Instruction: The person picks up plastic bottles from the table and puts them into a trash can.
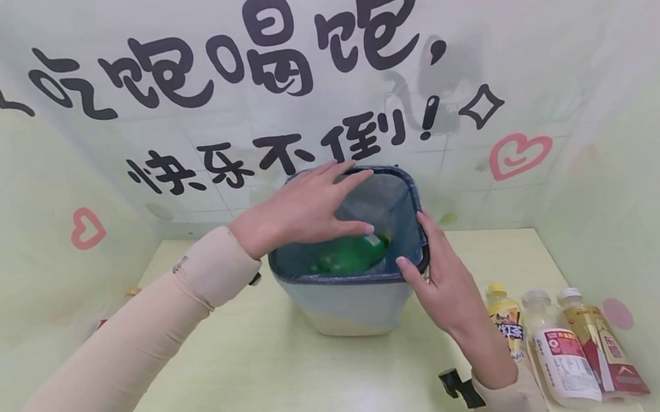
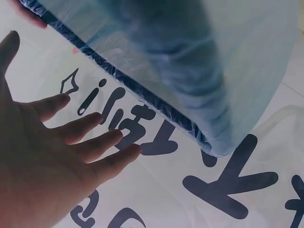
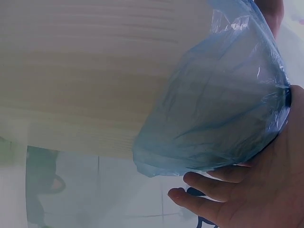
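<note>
A pale trash bin [image 1: 348, 307] stands on the table, lined with a blue plastic bag [image 3: 213, 104] folded over its rim. Inside it lies a green bottle [image 1: 353, 254], partly hidden by the left hand. My left hand [image 1: 307, 207] is spread over the bin's opening, its fingers extended and holding nothing. In the left wrist view, those fingers stand apart from the bagged rim [image 2: 118, 76]. At the right corner, my right hand [image 1: 444, 281] holds the bin by its rim, thumb at the front and fingers along the outside.
To the right lie a yellow-capped tea bottle [image 1: 506, 321], a white bottle with a red label [image 1: 565, 362] and a gold-and-red bottle [image 1: 600, 340]. Behind the bin rises a wall [image 1: 198, 132] with black lettering; side walls flank the table [image 1: 250, 384]. Small items show partly behind the left sleeve.
</note>
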### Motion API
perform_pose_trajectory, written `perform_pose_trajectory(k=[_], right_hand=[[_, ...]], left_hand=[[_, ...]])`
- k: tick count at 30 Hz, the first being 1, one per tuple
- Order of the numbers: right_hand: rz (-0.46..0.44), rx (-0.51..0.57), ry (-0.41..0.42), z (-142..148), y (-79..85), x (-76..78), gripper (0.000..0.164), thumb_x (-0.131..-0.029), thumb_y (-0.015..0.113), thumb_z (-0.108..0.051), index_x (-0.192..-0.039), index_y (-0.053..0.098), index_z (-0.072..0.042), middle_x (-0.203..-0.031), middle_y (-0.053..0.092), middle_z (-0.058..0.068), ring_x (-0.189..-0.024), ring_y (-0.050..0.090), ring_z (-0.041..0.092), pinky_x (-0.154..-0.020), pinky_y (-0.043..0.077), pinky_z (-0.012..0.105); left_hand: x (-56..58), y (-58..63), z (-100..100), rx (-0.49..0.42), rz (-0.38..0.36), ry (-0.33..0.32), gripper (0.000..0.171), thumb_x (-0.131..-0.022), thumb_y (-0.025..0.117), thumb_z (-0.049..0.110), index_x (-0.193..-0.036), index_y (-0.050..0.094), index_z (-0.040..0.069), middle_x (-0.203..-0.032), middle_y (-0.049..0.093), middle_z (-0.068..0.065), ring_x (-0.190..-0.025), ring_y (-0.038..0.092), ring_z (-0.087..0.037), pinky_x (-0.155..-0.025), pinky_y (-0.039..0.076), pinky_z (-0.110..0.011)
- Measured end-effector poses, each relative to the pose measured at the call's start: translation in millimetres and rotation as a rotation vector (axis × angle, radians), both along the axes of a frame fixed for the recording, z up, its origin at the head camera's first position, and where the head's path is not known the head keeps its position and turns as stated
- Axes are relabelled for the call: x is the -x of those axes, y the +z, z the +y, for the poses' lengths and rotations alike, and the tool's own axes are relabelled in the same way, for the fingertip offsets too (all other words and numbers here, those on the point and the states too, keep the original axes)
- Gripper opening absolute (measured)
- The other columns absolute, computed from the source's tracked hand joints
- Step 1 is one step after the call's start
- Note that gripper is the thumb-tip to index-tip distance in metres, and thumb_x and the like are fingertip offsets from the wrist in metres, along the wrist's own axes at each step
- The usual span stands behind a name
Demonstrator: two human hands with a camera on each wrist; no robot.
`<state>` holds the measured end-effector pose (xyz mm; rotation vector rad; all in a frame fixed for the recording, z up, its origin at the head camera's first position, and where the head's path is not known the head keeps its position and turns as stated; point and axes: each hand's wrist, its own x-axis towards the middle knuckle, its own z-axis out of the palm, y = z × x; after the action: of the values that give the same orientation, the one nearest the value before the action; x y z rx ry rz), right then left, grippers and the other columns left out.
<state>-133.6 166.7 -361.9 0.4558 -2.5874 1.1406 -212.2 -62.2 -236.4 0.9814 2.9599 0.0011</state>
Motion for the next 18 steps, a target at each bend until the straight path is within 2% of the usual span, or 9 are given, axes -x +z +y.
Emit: perform_pose_trajectory(k=[8,18], right_hand=[[-0.024,-0.006,-0.012,-0.5,-0.5,-0.7,0.075,-0.101,0.052,-0.045,-0.16,0.015,-0.019,-0.164,0.021,0.005,-0.147,0.028,0.029,-0.111,0.033,0.056],[-0.009,0.004,-0.01,-0.6,-0.2,-0.3,0.075,-0.101,0.053,-0.043,-0.16,0.016,-0.018,-0.163,0.022,0.006,-0.146,0.029,0.029,-0.111,0.032,0.056]], left_hand=[[1.2,-1.3,-5.2,0.005,-0.007,0.01,0.089,-0.088,0.052,0.073,-0.159,0.023,0.028,-0.164,0.02,-0.011,-0.15,0.016,-0.034,-0.118,0.02,-0.053],[1.5,3.1,-18.8,-0.037,0.014,0.027,0.087,-0.09,0.053,0.07,-0.159,0.023,0.027,-0.164,0.02,-0.01,-0.149,0.019,-0.037,-0.117,0.02,-0.054]])
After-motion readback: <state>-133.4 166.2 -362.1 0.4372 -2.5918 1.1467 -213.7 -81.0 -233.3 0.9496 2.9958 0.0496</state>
